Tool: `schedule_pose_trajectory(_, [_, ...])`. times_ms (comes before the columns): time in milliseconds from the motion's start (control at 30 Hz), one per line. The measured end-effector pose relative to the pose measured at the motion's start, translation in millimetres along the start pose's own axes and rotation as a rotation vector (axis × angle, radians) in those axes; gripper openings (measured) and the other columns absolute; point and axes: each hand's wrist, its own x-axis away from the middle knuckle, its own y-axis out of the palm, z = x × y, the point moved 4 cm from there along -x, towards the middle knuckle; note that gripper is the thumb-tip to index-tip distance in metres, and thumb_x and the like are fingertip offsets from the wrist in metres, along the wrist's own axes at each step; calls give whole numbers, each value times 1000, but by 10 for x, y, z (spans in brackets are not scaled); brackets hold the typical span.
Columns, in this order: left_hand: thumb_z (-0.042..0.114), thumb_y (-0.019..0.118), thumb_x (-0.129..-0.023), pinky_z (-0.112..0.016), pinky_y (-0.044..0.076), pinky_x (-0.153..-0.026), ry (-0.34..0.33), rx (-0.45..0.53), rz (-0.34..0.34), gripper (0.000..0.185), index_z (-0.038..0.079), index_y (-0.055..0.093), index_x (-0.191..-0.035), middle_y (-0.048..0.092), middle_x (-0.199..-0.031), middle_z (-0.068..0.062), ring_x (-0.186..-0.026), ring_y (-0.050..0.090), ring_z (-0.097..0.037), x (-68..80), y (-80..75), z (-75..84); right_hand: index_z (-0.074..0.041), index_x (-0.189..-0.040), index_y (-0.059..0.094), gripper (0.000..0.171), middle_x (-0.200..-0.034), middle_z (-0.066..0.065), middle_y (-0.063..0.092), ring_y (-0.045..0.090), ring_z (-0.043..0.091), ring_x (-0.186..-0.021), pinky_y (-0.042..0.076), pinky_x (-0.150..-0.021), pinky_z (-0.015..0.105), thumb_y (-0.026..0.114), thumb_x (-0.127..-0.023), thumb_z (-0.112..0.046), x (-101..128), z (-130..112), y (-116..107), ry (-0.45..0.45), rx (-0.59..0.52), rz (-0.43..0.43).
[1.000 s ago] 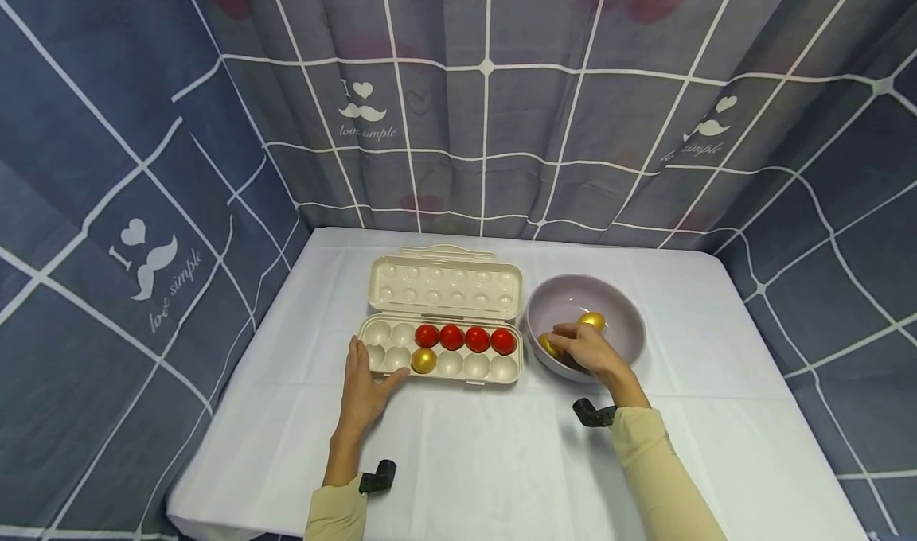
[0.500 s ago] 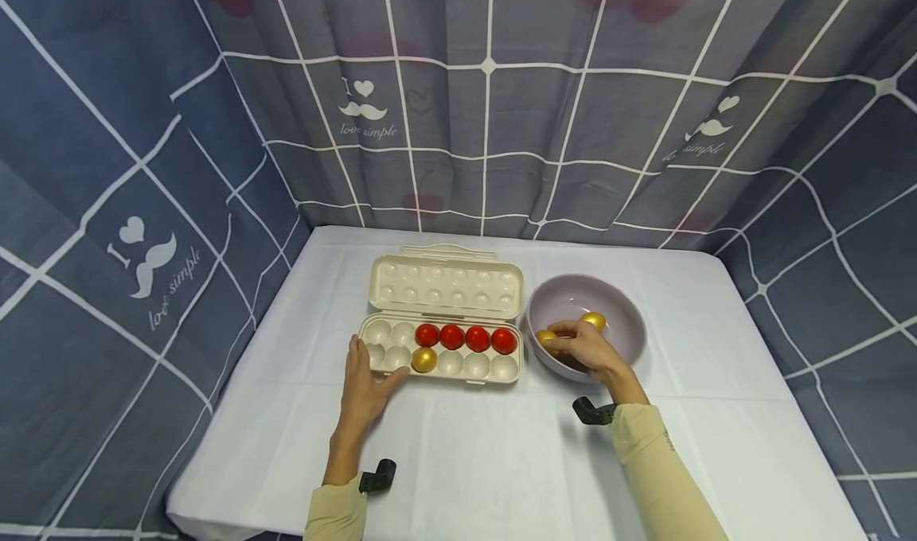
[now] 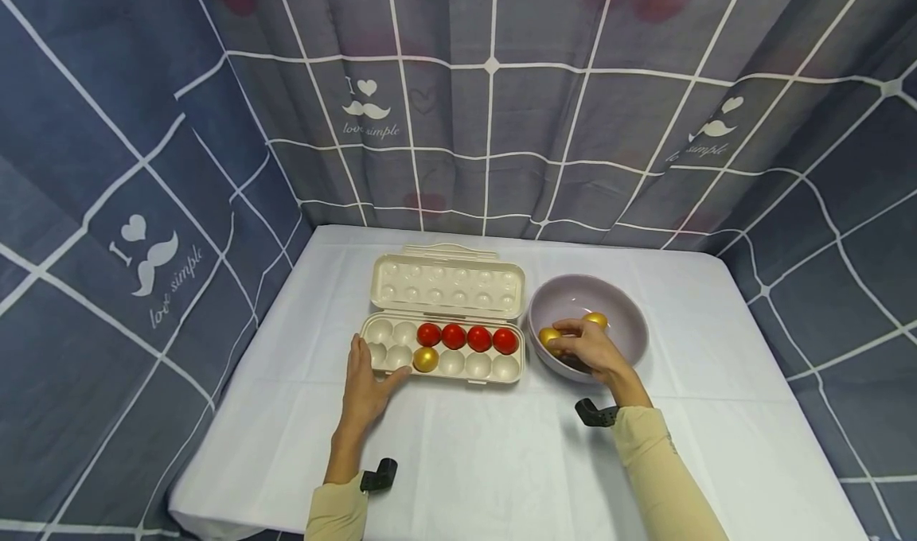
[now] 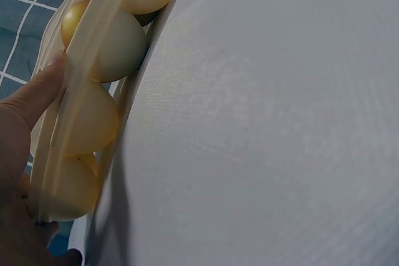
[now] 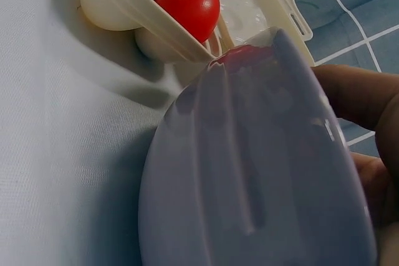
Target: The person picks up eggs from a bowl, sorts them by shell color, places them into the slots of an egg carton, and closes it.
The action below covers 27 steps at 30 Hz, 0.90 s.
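- right hand [image 3: 589,348] is over the near-left part of the grey bowl [image 3: 623,306], fingers pinching a gold egg [image 3: 548,336] just above the rim; a 2nd gold egg [image 3: 595,319] is seen behind it in the bowl.
- left hand [image 3: 365,382] is laid flat, fingers spread, against the egg tray [image 3: 512,375] front-left corner on the tabletop [image 3: 501,461]; it's best kept there so the tray isn't shoved.
- tray: 4 red eggs [image 3: 467,337] in back row, 1 gold egg in the tray [image 3: 426,359] in front row w/ empty cups to its right.
- egg should be lifted clear of the rim, pinch kept light but firm, then lowered straight into an empty cup, not dropped.
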Motion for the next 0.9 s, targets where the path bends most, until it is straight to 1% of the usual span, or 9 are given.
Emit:
schedule_pose_trajectory(167, [44, 78, -84, -51, 9, -118, 0, -6, 2, 115, -8, 2, -154, -5, -163, -21, -149, -4, -35, 2, -7, 5, 14, -130, 53, 50, -120, 24, 58, 61, 11, -82, 54, -73, 25, 70, -86, -4, 13, -3, -29, -18, 4, 49])
schedule_pose_trajectory(367, [46, 78, -83, -51, 10, -118, 2, -26, 4, 117, -8, 2, -154, -4, -163, -22, -149, -3, -36, 4, -12, 2, 12, -126, 58, 46, -121, 23, 58, 61, 12, -82, 55, -74, 28, 71, -85, -5, 32, -17, -52, -59, 20, 86])
schedule_pose_trajectory(533, [49, 78, -82, -50, 10, -118, -4, -33, 3, 119, -7, 2, -154, -3, -162, -23, -149, -1, -37, 8, -13, 1, 12, -125, 59, 45, -124, 24, 56, 61, 14, -88, 54, -75, 23, 71, -85, -4, 54, -30, -63, -97, 20, 112])
schedule_pose_trajectory(667, [49, 79, -81, -49, 10, -118, -12, -37, 14, 121, -8, 1, -154, -2, -162, -24, -149, 0, -37, 6, -11, 3, 13, -125, 58, 46, -126, 27, 56, 60, 14, -92, 52, -74, 19, 72, -85, -3, 58, -35, -68, -119, -7, 122])
schedule_pose_trajectory(900, [50, 80, -79, -49, 11, -118, -25, -29, 22, 124, -9, 0, -154, -3, -162, -24, -148, 0, -37, 7, -18, 7, 15, -125, 57, 46, -126, 28, 56, 57, 14, -97, 51, -78, 19, 72, -83, 0, 85, -62, -71, -150, -34, 142])
